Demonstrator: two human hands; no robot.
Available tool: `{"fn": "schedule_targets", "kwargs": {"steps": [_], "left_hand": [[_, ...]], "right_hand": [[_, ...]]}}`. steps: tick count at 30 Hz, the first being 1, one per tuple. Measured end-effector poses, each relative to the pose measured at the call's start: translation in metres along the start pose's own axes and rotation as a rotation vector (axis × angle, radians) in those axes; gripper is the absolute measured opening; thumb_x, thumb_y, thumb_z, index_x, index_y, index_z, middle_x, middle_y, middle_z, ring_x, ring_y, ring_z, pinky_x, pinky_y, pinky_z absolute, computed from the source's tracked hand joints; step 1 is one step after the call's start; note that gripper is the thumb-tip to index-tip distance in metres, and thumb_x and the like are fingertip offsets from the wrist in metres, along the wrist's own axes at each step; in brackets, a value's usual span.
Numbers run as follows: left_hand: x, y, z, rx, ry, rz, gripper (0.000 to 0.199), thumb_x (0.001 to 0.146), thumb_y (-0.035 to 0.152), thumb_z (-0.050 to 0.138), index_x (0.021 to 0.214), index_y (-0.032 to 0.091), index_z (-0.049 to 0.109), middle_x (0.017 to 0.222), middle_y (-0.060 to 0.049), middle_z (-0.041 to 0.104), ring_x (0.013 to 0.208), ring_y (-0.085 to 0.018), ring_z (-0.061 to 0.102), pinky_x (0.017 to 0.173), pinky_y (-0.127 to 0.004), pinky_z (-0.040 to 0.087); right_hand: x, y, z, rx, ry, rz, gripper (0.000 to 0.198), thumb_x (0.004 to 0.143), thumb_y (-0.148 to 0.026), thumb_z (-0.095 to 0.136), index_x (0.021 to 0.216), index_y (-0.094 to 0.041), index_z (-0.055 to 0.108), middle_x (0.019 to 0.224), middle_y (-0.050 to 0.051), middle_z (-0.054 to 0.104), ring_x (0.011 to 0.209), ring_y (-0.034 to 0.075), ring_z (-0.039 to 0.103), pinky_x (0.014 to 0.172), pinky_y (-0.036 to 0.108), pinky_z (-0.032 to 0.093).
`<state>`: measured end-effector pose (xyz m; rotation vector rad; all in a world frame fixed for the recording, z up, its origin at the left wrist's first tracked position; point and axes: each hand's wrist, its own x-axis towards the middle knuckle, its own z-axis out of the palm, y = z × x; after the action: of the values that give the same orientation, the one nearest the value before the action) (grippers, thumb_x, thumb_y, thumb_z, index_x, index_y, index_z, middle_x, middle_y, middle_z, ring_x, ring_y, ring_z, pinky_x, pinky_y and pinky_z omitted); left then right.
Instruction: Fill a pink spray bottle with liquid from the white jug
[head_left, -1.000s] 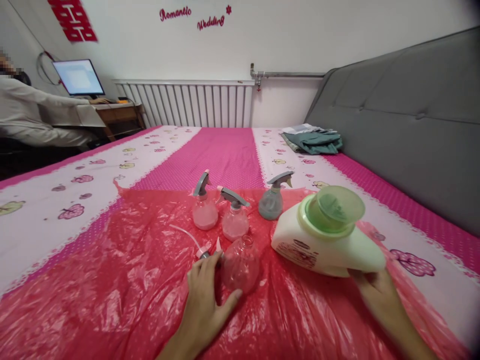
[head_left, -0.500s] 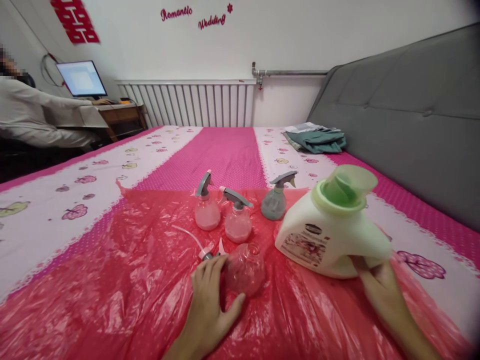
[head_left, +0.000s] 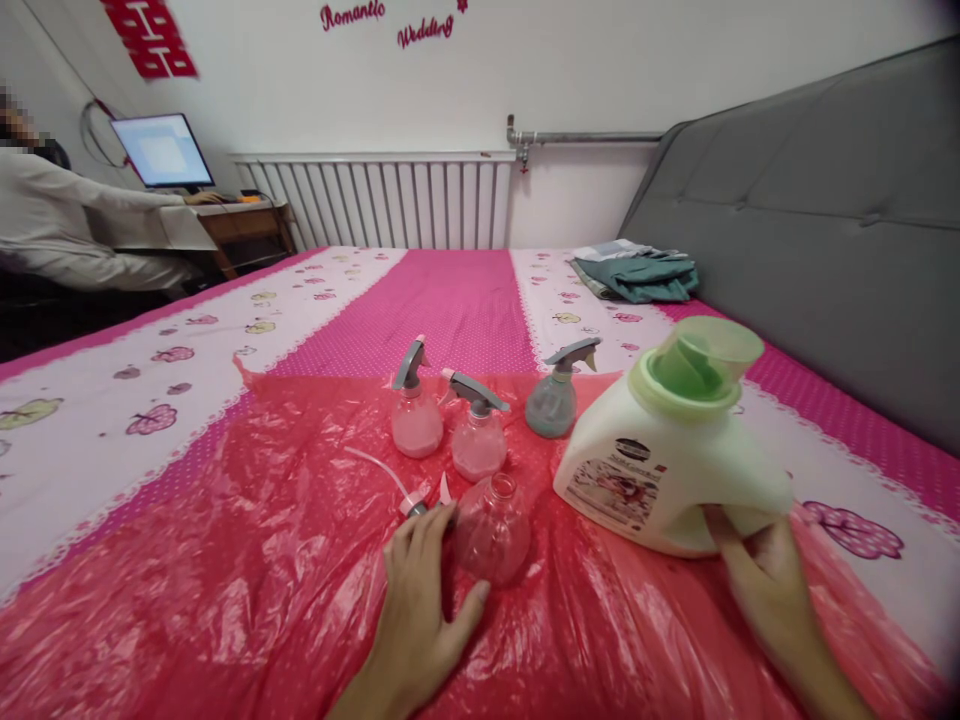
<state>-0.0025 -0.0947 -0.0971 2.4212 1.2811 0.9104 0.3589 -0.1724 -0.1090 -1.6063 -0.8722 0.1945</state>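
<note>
Loosely, the left hand (head_left: 421, 592) rests half-open against the uncapped bottle (head_left: 495, 540); the right hand (head_left: 766, 572) grips the jug (head_left: 679, 480).

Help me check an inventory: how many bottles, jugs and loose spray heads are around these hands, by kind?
Bottles with spray heads fitted: 3
Bottle without spray head: 1
Loose spray head: 1
Large jug: 1
Total: 6

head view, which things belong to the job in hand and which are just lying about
Part of the job, it seems:
white jug, held in right hand
open bottle, at left hand
loose spray head
three spray bottles with heads fitted
red plastic sheet underneath

Just lying about:
folded cloth on the bed
monitor on the desk
</note>
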Motion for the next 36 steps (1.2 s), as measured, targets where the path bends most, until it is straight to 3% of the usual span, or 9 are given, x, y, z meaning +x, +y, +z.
{"fn": "schedule_targets", "kwargs": {"steps": [6, 10, 13, 17, 22, 24, 26, 30, 36], "left_hand": [[-0.004, -0.004, 0.0, -0.086, 0.085, -0.062, 0.044, 0.104, 0.037, 0.042, 0.146, 0.026, 0.043, 0.143, -0.014, 0.056, 0.135, -0.034, 0.051, 0.111, -0.06, 0.042], [0.003, 0.008, -0.021, -0.087, 0.153, 0.001, 0.039, 0.103, 0.033, 0.045, 0.142, 0.028, 0.047, 0.139, -0.012, 0.056, 0.131, -0.032, 0.053, 0.109, -0.055, 0.047], [0.024, 0.035, -0.056, -0.094, 0.164, 0.127, 0.038, 0.101, 0.024, 0.048, 0.137, 0.035, 0.052, 0.137, -0.007, 0.058, 0.128, -0.029, 0.056, 0.109, -0.052, 0.048], [0.069, 0.087, -0.095, -0.132, 0.125, 0.372, 0.053, 0.099, 0.015, 0.049, 0.147, 0.037, 0.045, 0.145, -0.005, 0.057, 0.135, -0.027, 0.055, 0.109, -0.049, 0.051], [0.124, 0.144, -0.102, -0.089, 0.025, 0.561, 0.053, 0.105, 0.024, 0.045, 0.156, 0.029, 0.031, 0.168, -0.01, 0.032, 0.149, -0.03, 0.042, 0.116, -0.05, 0.045], [0.138, 0.155, -0.099, -0.01, -0.028, 0.645, 0.047, 0.107, 0.023, 0.04, 0.153, 0.03, 0.036, 0.166, -0.01, 0.035, 0.143, -0.029, 0.049, 0.11, -0.048, 0.05], [0.144, 0.16, -0.095, 0.082, -0.048, 0.71, 0.04, 0.107, 0.021, 0.037, 0.146, 0.029, 0.045, 0.153, -0.01, 0.048, 0.13, -0.028, 0.058, 0.102, -0.045, 0.054], [0.145, 0.16, -0.091, 0.228, 0.029, 0.77, 0.029, 0.109, 0.031, 0.036, 0.128, 0.023, 0.056, 0.119, -0.009, 0.058, 0.097, -0.022, 0.063, 0.083, -0.036, 0.055], [0.138, 0.164, -0.083, 0.273, 0.29, 0.857, 0.025, 0.103, 0.033, 0.041, 0.095, 0.021, 0.061, 0.083, -0.002, 0.053, 0.058, -0.015, 0.045, 0.048, -0.028, 0.034]], "right_hand": [[-0.003, 0.003, -0.001, 0.004, -0.004, -0.011, 0.073, 0.087, -0.072, 0.066, 0.137, -0.02, 0.052, 0.134, 0.01, 0.058, 0.128, 0.031, 0.054, 0.123, 0.049, 0.033], [-0.004, 0.005, 0.0, 0.01, 0.004, -0.016, 0.076, 0.086, -0.073, 0.066, 0.137, -0.019, 0.05, 0.131, 0.011, 0.058, 0.128, 0.032, 0.053, 0.122, 0.05, 0.032], [-0.005, 0.006, 0.001, -0.004, -0.003, -0.028, 0.074, 0.087, -0.074, 0.064, 0.135, -0.019, 0.05, 0.129, 0.011, 0.059, 0.123, 0.03, 0.055, 0.115, 0.045, 0.041], [-0.007, 0.01, 0.0, -0.031, -0.014, -0.068, 0.066, 0.09, -0.071, 0.063, 0.129, -0.018, 0.052, 0.126, 0.011, 0.059, 0.113, 0.026, 0.058, 0.099, 0.035, 0.05], [-0.011, 0.013, -0.002, -0.028, -0.056, -0.13, 0.055, 0.093, -0.063, 0.061, 0.124, -0.018, 0.052, 0.122, 0.011, 0.059, 0.105, 0.023, 0.059, 0.089, 0.032, 0.051], [-0.012, 0.009, -0.002, -0.039, -0.069, -0.178, 0.049, 0.096, -0.059, 0.06, 0.123, -0.019, 0.052, 0.118, 0.01, 0.059, 0.103, 0.023, 0.06, 0.087, 0.032, 0.051], [-0.012, 0.003, -0.003, -0.05, -0.086, -0.243, 0.041, 0.098, -0.054, 0.058, 0.119, -0.019, 0.052, 0.113, 0.008, 0.06, 0.099, 0.021, 0.06, 0.085, 0.031, 0.051], [-0.011, -0.006, -0.003, -0.075, -0.11, -0.349, 0.03, 0.101, -0.044, 0.055, 0.118, -0.02, 0.054, 0.11, 0.006, 0.061, 0.095, 0.019, 0.061, 0.083, 0.029, 0.052], [-0.013, -0.009, -0.005, -0.094, -0.121, -0.477, 0.024, 0.101, -0.031, 0.051, 0.123, -0.021, 0.052, 0.113, 0.004, 0.06, 0.098, 0.017, 0.061, 0.082, 0.026, 0.05]]}}
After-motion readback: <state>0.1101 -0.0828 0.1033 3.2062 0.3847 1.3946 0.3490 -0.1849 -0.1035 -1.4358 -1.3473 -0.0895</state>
